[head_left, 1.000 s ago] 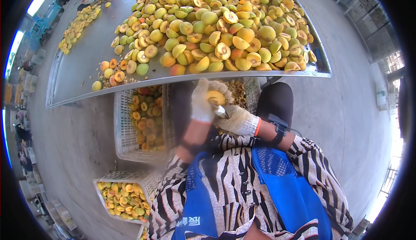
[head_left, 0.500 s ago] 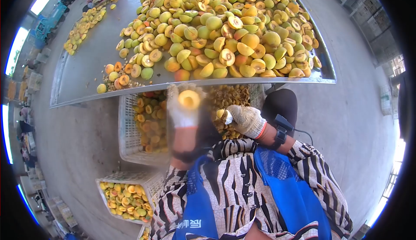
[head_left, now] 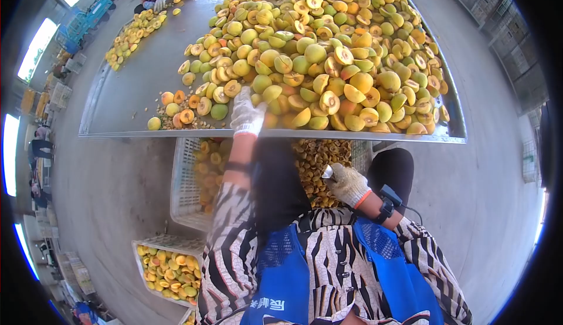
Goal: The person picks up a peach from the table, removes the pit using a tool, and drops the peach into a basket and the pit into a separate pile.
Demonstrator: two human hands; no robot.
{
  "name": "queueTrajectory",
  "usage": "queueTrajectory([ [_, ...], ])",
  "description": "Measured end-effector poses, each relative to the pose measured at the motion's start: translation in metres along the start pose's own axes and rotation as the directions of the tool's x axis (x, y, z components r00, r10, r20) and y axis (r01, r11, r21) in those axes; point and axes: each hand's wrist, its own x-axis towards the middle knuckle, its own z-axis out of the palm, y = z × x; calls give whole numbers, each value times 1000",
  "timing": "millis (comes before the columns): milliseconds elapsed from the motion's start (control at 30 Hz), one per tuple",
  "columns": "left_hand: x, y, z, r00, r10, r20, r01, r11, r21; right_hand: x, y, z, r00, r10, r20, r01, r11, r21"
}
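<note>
My left hand [head_left: 247,114], in a white knit glove, reaches over the near rim of a metal table [head_left: 328,136]. Its outstretched fingers touch the lower edge of a large heap of cut apricots [head_left: 316,55], and no fruit shows in its grasp. Closed in its stained glove, my right hand [head_left: 350,186] grips a small tool with a pale, shiny tip [head_left: 328,172]; its exact kind does not show. Beneath that hand is a crate full of brown apricot pits [head_left: 314,158]. Left of it, partly covered by my arm, stands a white crate [head_left: 183,178] holding apricot halves.
Another crate of apricot halves [head_left: 170,272] stands on the floor at lower left. Across the table, a co-worker's gloved hand [head_left: 160,1] is beside a smaller row of apricots [head_left: 132,37]. Loose pits [head_left: 196,119] lie near the table's front rim.
My left hand has moved from above the crates up to the heap, and the apricot half it held is gone from it. The yellowish piece at my right hand's tool tip no longer shows.
</note>
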Motion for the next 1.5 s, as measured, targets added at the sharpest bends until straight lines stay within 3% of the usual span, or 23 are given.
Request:
queueTrajectory([
  [67,11,5,9,997,29,77,-38,992,122,-4,2,-3,1000,13,-16,-13,1000,-2],
  [200,10,-17,18,985,169,-26,-169,986,-4,-10,-2,-15,997,67,-25,-66,997,40],
  [233,2,-16,15,997,57,-52,-69,965,-251,-10,-2,-16,995,98,-33,-96,994,57],
  [300,-20,-4,2,987,-162,-15,108,720,-686,-6,-5,-18,978,180,-110,-166,978,125],
  [333,-44,28,-32,979,-201,41,165,655,-737,-3,-9,-20,963,226,-145,-202,966,163],
  [367,-61,35,-36,967,-191,171,227,326,-918,-1,-32,-37,942,324,-85,-294,922,254],
  [400,-76,33,-28,966,-76,245,249,43,-968,3,-33,-36,968,225,-114,-157,890,428],
  [433,-97,50,-37,938,3,346,343,-143,-928,5,-34,-36,977,132,-165,-12,815,580],
  [500,-128,69,-36,883,148,445,468,-219,-856,9,-52,-46,987,117,-113,-40,850,525],
  [600,-153,84,-22,848,304,434,514,-273,-813,6,-80,-55,986,165,-31,-139,905,403],
  [733,-167,88,-8,882,126,454,469,-144,-871,-3,-85,-54,1000,-31,3,31,996,90],
  [767,-165,85,-10,867,129,482,498,-212,-841,-7,-84,-55,1000,-15,-19,16,996,85],
  [833,-163,73,-7,876,67,478,483,-91,-871,-14,-85,-58,999,10,-52,-6,997,77],
  [867,-163,70,-6,872,38,487,489,-67,-870,-13,-78,-51,989,137,-63,-129,985,114],
  [933,-167,79,-18,828,-2,561,554,-164,-817,-19,-88,-63,988,156,25,-157,979,131],
  [1133,-174,86,-8,831,51,554,536,-342,-772,-20,-66,-33,994,110,8,-111,989,95],
  [1433,-183,95,-1,872,-17,489,466,-281,-839,-24,-74,-32,990,140,5,-139,976,170],
  [1500,-184,93,6,900,-15,436,424,-206,-882,-25,-75,-28,989,146,-16,-137,960,242],
])
